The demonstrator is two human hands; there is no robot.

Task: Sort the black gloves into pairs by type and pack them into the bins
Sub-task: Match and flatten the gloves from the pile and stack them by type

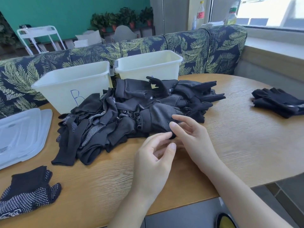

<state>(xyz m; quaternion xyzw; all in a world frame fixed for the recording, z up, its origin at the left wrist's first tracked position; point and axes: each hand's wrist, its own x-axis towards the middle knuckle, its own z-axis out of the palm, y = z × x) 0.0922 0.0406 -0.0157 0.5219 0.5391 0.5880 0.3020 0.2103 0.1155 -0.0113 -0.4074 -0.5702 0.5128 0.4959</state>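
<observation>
A big pile of black gloves [105, 122] lies mid-table in front of two white bins, bin B [69, 83] on the left and a second bin [148, 63] to its right. At the pile's front lies a grey-palmed glove [158, 116]. My right hand [194, 139] pinches the near tip of that glove between thumb and fingers. My left hand [154, 160] hovers beside it with loosely curled fingers, its index fingertip touching the same glove tip. A dotted-grip glove pair [28, 191] lies at the front left. A fingerless glove pair [278, 101] lies at the far right.
Translucent bin lids [21, 132] are stacked at the left table edge. A leaf-patterned bench back [205, 46] runs behind the bins. The wooden table [238, 145] curves away on the right, with bare wood between the pile and the fingerless gloves.
</observation>
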